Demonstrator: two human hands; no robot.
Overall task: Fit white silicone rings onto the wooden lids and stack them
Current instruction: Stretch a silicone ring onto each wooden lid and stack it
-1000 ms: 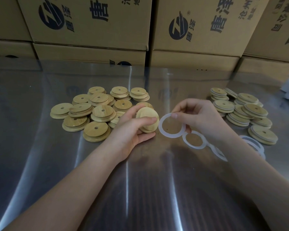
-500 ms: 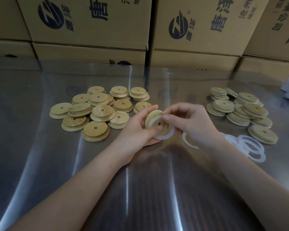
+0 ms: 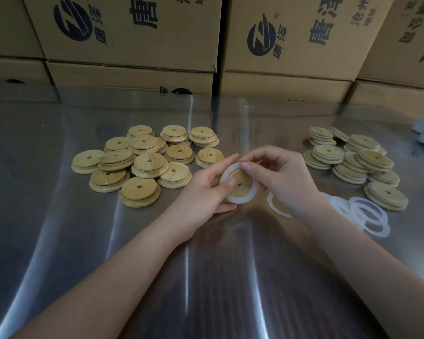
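Lids [image 3: 145, 165] left, ringed stacks [image 3: 357, 165] right, loose rings [image 3: 367, 214] partly behind right hand [image 3: 287, 177]

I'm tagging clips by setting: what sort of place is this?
Probably a small packing or assembly workshop: stacked printed cartons behind a steel table, heaps of wooden lids and loose white rings.

Both hands hold one wooden lid [image 3: 240, 178] above the bench [image 3: 206, 277] — left hand [image 3: 203, 194] gripping it, right hand [image 3: 283, 177] pinching the white ring [image 3: 249, 195] round it.

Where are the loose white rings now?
Head view, right side: the loose white rings lie on the steel table beside the right hand, just in front of the ringed lid stacks.
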